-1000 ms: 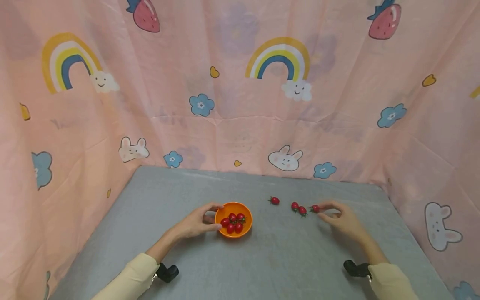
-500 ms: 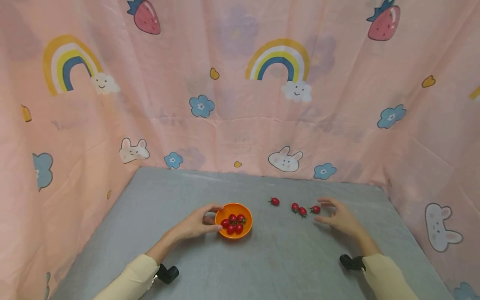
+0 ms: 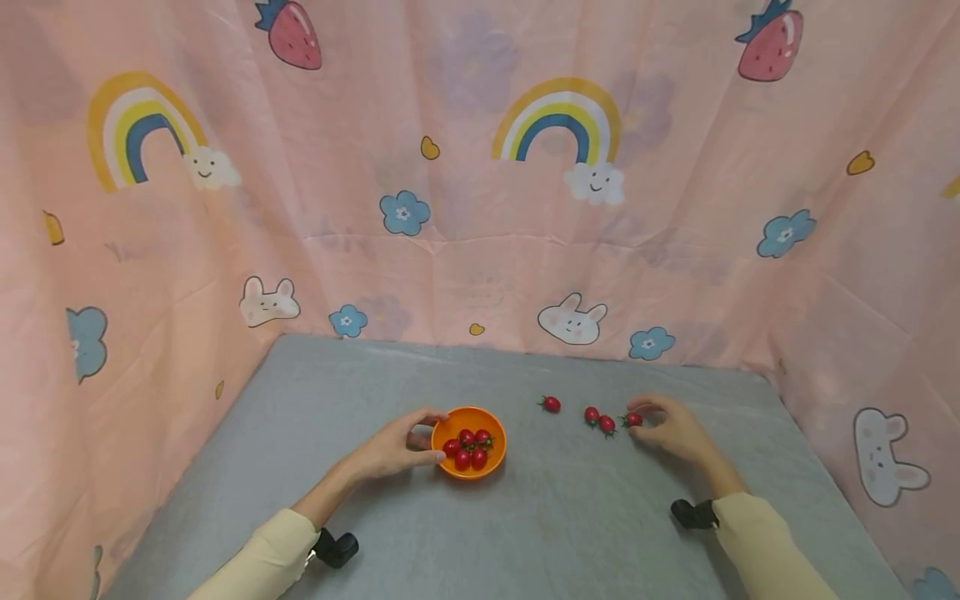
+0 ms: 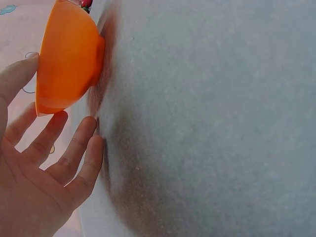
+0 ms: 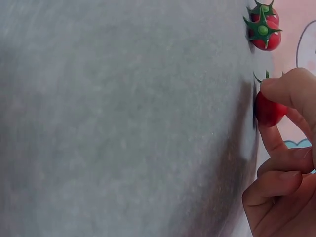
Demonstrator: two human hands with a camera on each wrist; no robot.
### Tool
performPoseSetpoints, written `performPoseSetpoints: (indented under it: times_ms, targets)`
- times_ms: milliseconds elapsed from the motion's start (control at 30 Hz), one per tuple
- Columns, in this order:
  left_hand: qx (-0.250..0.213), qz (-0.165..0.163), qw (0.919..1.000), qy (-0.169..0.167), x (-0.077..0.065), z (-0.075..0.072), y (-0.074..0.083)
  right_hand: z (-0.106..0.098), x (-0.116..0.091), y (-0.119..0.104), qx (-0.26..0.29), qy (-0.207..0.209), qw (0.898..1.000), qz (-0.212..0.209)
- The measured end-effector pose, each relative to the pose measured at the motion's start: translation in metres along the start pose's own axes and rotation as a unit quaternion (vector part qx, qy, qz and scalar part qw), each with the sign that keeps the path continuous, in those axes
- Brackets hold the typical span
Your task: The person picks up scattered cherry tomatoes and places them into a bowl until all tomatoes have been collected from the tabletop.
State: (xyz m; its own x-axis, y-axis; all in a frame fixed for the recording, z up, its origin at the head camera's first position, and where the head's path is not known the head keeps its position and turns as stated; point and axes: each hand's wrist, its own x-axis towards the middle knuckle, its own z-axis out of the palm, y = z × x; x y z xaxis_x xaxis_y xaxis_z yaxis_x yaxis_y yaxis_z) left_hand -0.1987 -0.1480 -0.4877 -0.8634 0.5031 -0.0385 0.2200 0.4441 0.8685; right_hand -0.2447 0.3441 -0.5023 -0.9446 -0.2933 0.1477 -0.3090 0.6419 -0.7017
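Observation:
On the grey table, an orange bowl (image 3: 491, 460) holds several red cherry tomatoes (image 3: 462, 460). My left hand (image 3: 395, 444) holds this bowl by its left side, thumb and index finger at the rim; the left wrist view shows the other fingers spread below the orange wall (image 4: 69, 64). To the right, my right hand (image 3: 677, 427) pinches a single cherry tomato (image 5: 269, 109) between thumb and index finger, its green stem pointing left in the head view. That tomato appears to be still at the table surface.
Two cherry tomatoes (image 3: 600, 421) lie together just left of the right hand. Another cherry tomato (image 3: 552, 404) lies farther left, toward the bowl. A pink printed curtain (image 3: 480, 250) hangs behind the table (image 3: 525, 533) and along both its sides.
My right hand first drew back from the rightmost cherry tomato with its fingers apart, then came left and closed thumb and finger on it. The left hand and bowl have stayed put.

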Motion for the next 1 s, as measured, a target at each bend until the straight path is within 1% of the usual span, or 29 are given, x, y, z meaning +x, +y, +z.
performPoseSetpoints:
  times_ms: [133, 267, 533, 600, 833, 1000]
  targets:
    - [-0.002, -0.001, 1.0, 0.001, 0.0, 0.0, -0.001, 0.002, 0.002, 0.0, -0.007, 0.003, 1.0, -0.006]
    - [-0.003, 0.001, 1.0, -0.001, 0.0, 0.0, 0.0, 0.003, 0.003, 0.002, -0.015, 0.007, 1.0, -0.004]
    - [-0.002, 0.001, 1.0, -0.002, 0.0, 0.0, 0.0, -0.001, 0.002, 0.002, -0.012, 0.005, 0.999, 0.04]
    - [-0.002, 0.002, 1.0, -0.002, 0.001, 0.0, 0.0, -0.003, 0.001, 0.001, -0.01, 0.001, 0.999, 0.044]
    - [-0.002, 0.003, 1.0, -0.003, 0.0, 0.0, 0.0, -0.009, 0.0, -0.001, 0.004, -0.002, 0.999, 0.039]
    - [-0.003, 0.004, 1.0, -0.003, 0.0, 0.0, 0.0, -0.009, -0.002, -0.006, -0.008, -0.001, 0.999, 0.043]
